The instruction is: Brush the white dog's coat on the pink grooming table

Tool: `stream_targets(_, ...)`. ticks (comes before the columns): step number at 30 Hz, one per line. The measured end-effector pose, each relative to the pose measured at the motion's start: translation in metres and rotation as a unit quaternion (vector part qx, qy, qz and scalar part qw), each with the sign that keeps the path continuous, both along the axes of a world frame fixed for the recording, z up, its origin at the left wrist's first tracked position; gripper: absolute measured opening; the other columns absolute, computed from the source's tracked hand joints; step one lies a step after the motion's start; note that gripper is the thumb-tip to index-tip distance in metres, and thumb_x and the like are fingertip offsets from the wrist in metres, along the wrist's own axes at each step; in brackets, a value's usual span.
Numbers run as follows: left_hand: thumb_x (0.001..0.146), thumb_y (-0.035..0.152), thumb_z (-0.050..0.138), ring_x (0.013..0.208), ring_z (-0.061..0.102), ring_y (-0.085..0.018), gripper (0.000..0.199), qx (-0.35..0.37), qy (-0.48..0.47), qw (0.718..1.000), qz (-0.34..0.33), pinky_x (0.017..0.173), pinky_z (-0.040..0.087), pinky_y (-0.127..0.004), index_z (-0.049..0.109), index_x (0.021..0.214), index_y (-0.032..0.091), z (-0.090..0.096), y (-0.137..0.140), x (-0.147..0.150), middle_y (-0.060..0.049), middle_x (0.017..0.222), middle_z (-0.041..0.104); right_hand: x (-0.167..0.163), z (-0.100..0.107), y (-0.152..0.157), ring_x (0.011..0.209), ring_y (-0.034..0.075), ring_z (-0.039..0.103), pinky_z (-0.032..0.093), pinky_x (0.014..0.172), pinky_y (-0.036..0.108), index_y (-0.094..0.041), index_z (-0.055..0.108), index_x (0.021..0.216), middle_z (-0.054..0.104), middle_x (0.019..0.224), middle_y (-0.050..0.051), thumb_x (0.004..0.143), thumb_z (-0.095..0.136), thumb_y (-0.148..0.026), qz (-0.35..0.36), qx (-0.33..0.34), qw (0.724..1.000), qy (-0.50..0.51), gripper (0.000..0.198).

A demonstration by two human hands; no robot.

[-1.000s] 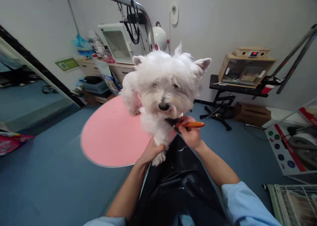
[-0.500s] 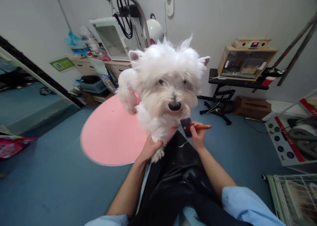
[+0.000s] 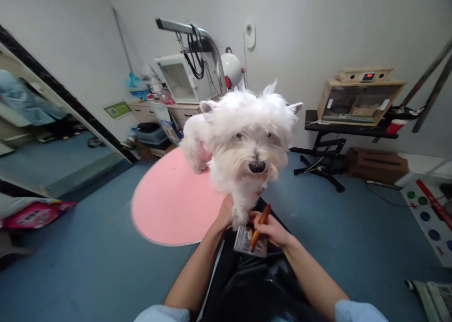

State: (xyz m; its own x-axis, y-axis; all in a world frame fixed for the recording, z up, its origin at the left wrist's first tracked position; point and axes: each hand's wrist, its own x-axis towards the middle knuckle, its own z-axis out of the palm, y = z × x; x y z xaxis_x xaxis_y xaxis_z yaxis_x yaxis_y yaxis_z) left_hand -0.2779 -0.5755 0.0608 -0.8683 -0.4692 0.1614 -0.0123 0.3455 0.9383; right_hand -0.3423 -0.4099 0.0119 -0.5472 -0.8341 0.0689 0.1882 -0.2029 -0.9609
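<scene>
A fluffy white dog [image 3: 249, 133] stands on a round pink grooming table [image 3: 169, 209], facing me. My left hand [image 3: 226, 213] is closed around the dog's front leg, its fingertips hidden behind the fur. In my right hand [image 3: 273, 230] is a slicker brush [image 3: 259, 232], gripped by its orange wooden handle. The brush's flat rectangular head lies just below the dog's front paw [image 3: 240, 217], over my black apron [image 3: 261, 282]. Whether the brush touches the paw I cannot tell.
A grooming arm [image 3: 187, 28] with hanging black loops rises behind the dog. At right, a black stand [image 3: 346, 130] bears a wooden glass-fronted box [image 3: 360, 101] and a red cup [image 3: 396, 126]. A mirror [image 3: 70, 138] stands at left.
The brush in my right hand has come down and left, from beside the dog's chin to its front paw, with the handle now tilted upward. My left hand stays at the leg. The view has shifted.
</scene>
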Motion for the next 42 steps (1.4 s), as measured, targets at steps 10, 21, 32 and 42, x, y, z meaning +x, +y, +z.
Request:
stream_targets(10, 0.077, 0.040, 0.051, 0.070, 0.059, -0.019, 0.030, -0.082, -0.004, 0.991, 0.104, 0.067, 0.048, -0.029, 0.067, 0.077, 0.014, 0.049, -0.060, 0.030, -0.004, 0.071, 0.065, 0.049, 0.030, -0.041, 0.081, 0.020, 0.062, 0.049, 0.078, 0.031, -0.020, 0.067, 0.083, 0.065, 0.086, 0.007, 0.084, 0.054, -0.017, -0.101, 0.183, 0.873, 0.440, 0.013)
stream_targets(21, 0.068, 0.017, 0.049, 0.074, 0.063, -0.022, 0.013, -0.090, 0.006, 0.990, 0.109, 0.074, 0.051, -0.032, 0.061, 0.063, 0.015, 0.020, -0.034, -0.012, -0.005, 0.070, 0.069, 0.061, 0.030, -0.043, 0.083, 0.020, 0.062, 0.049, 0.078, 0.029, -0.019, 0.065, 0.075, 0.065, 0.081, 0.003, 0.083, 0.056, -0.018, -0.082, 0.143, 0.923, 0.348, 0.012)
stream_targets(32, 0.069, 0.032, 0.073, 0.109, 0.061, -0.029, 0.062, -0.142, 0.016, 0.990, -0.011, 0.093, 0.050, -0.039, 0.055, 0.125, 0.012, 0.054, -0.002, 0.005, -0.013, 0.119, 0.065, 0.078, 0.006, -0.057, 0.089, 0.026, 0.065, 0.051, 0.080, 0.035, -0.017, 0.068, 0.101, 0.064, 0.102, 0.015, 0.086, 0.057, -0.018, -0.122, 0.244, 0.843, 0.464, 0.019)
stream_targets(42, 0.088, 0.029, 0.046, 0.140, 0.037, -0.029, 0.041, -0.099, 0.068, 0.977, 0.176, 0.117, 0.028, -0.042, 0.054, 0.126, 0.015, 0.021, -0.030, -0.025, -0.016, 0.137, 0.055, 0.107, -0.027, -0.039, 0.059, 0.010, 0.051, 0.040, 0.057, 0.019, -0.017, 0.062, 0.074, 0.056, 0.063, -0.006, 0.067, 0.071, -0.017, 0.247, 0.153, 0.953, 0.085, 0.011)
